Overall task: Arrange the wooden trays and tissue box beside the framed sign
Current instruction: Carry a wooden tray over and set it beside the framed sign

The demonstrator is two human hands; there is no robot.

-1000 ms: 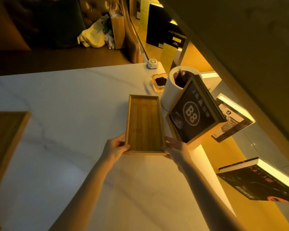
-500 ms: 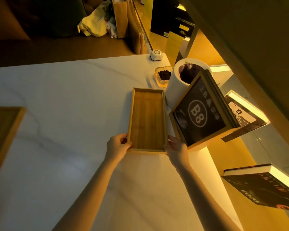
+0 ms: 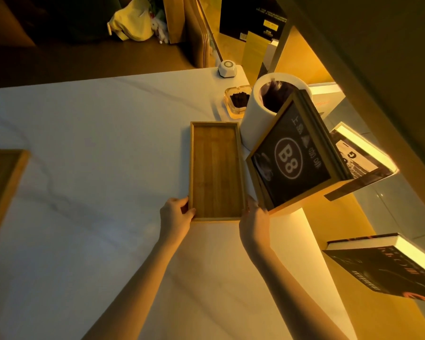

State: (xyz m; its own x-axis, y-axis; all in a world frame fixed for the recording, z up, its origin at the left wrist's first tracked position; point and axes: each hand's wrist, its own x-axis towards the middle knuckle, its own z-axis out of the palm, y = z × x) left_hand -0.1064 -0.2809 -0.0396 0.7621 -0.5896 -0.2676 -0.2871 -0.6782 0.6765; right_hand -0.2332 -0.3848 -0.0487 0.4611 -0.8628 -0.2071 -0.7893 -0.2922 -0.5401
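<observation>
Tray lies just beside the sign; your left hand and right hand pinch its near corners.

a white hexagonal device is set at the far corner of the pale marble table. a glass ashtray holding dark matter is placed just beside a white cylinder. two dark books are seen at the right, well apart.
</observation>
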